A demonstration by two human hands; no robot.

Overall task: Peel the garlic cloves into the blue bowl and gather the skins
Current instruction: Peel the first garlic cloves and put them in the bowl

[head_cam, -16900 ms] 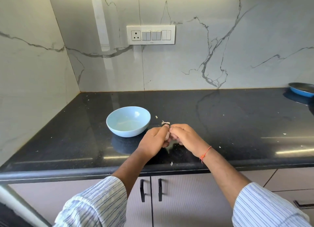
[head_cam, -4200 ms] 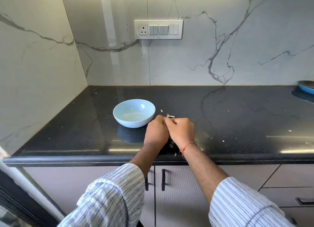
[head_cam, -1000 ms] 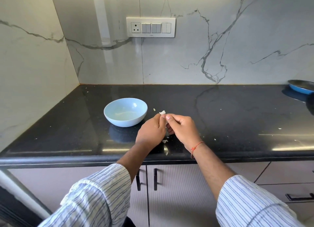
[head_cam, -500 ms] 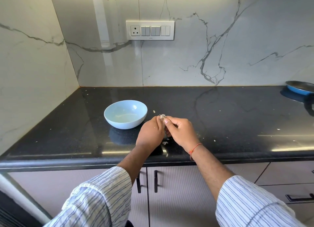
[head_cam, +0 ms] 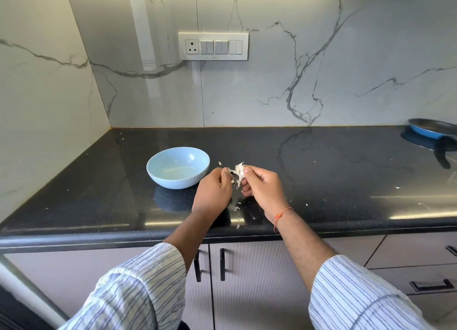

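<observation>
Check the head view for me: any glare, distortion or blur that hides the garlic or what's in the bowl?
Head view: glare streaks run along the countertop front edge, and wide-angle bending curves that edge. The garlic, pinched between the left hand and right hand, is sharp but small. A pale reflection in the blue bowl makes its contents hard to tell.

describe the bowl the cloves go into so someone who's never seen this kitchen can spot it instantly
Start at the black countertop under the marble wall's switch panel. Left of the two hands, left hand and right hand, working a garlic clove, sits the blue bowl. It is pale blue, round and deep, unlike the darker blue, shallow pan at the far right edge.
</observation>
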